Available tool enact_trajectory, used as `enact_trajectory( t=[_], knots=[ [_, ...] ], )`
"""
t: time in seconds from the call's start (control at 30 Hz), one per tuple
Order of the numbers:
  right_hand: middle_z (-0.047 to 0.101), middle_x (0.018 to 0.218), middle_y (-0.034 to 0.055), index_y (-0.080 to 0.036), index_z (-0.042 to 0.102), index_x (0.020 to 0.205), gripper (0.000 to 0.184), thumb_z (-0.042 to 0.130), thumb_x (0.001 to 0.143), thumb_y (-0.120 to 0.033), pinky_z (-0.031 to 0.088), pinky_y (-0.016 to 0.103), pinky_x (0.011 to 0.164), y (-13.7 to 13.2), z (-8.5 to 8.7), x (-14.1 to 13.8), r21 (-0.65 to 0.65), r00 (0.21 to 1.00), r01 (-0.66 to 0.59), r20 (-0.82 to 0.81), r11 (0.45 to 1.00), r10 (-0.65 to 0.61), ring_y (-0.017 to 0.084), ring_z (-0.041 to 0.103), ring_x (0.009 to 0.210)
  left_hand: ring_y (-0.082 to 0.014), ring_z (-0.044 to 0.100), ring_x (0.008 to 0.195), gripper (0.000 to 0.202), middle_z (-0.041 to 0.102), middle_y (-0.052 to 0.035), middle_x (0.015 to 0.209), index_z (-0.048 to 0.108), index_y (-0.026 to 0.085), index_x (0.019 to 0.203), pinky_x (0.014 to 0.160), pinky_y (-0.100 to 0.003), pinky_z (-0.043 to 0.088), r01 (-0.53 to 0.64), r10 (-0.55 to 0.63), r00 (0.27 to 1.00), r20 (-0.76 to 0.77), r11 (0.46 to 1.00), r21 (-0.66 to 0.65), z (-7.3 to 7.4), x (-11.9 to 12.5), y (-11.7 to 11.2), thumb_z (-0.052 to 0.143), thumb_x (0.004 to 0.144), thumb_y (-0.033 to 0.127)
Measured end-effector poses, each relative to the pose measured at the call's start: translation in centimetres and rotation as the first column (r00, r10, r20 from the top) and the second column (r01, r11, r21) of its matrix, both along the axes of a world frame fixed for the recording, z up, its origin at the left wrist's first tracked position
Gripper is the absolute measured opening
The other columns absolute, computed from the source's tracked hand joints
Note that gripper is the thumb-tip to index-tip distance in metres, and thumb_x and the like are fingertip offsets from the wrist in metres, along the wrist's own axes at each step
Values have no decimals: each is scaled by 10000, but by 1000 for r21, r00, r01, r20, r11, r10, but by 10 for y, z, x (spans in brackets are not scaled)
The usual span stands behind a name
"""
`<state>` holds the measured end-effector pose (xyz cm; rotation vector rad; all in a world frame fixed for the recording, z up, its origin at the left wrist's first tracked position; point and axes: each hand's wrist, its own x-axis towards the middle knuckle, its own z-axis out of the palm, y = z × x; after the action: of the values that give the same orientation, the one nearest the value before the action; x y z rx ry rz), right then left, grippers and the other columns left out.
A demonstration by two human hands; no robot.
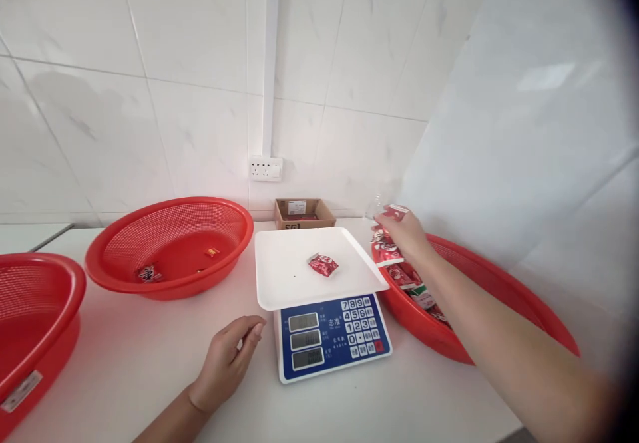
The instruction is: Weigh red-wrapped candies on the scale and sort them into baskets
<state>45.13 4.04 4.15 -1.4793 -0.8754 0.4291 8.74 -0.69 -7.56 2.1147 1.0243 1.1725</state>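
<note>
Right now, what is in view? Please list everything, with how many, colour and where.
Scale: one, blue and white, centre
Tray: one, white, atop the scale
Loose packet: one, red, on the tray
Left basket: one, red, left edge
Label: one, white, on the left basket
Middle basket: one, red, back left
Wrapped bits: at least two, orange and dark, in the middle basket
Right basket: one, red, right
Packets: several, mostly red, in the right basket
Box: one, brown, behind the tray
Socket: one, white, on the wall
Conduit: one, white, above the socket
Table: white, underneath
Left hand: one, bare, left of the scale
Right hand: one, bare, holding red packaging
</note>
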Motion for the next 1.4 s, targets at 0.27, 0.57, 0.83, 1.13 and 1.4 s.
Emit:
enact_trajectory(
  t=[0.27, 0.57, 0.83, 1.13, 1.4],
  knots=[
    [654, 750, 10, -208, 539, 1038, 430, 734, 656, -247, 546, 286, 493, 23, -37, -69, -10, 952, -215, -226, 976, 208, 208, 662, 710, -134, 611, 594, 316, 654, -25, 674, 646, 198, 844, 547, -208, 492, 5, -5, 1000, -11, 999, -35, -2, -1, 0, 417, 902, 408],
    [637, 772, -31, -228, 527, 1036, 442, 734, 652, -300, 562, 301, 710, 18, -28, -43, 122, 943, -103, -303, 987, 136, 172, 656, 787, -129, 605, 603, 310, 654, -20, 683, 643, 199, 843, 566, -203, 487, 35, -36, 999, -21, 998, -44, -4, 0, 1, 412, 911, 396],
    [657, 804, -3, -231, 525, 1023, 405, 713, 664, -234, 575, 322, 675, 0, -38, -65, 31, 926, -163, -341, 986, 164, 190, 668, 758, -136, 618, 623, 314, 663, -28, 701, 642, 205, 843, 563, -204, 499, 38, -41, 998, -37, 996, -78, -4, 1, 0, 415, 904, 414],
    [641, 800, -7, -212, 523, 1106, 588, 768, 589, -349, 560, 322, 638, -4, -24, -50, 150, 952, -150, -245, 977, 184, 184, 653, 726, -128, 601, 581, 306, 647, -16, 657, 641, 195, 838, 540, -199, 487, -9, 8, 999, -35, 999, -33, -1, -2, -1, 419, 903, 395],
    [661, 808, 31, -217, 537, 1053, 395, 687, 710, -340, 561, 342, 685, -60, -5, 41, -92, 996, -4, -94, 996, -5, 206, 656, 754, -147, 660, 625, 338, 700, -28, 719, 664, 209, 844, 554, -191, 529, -16, 16, 1000, -5, 996, -89, -6, -3, 3, 468, 852, 484]
  ],
)
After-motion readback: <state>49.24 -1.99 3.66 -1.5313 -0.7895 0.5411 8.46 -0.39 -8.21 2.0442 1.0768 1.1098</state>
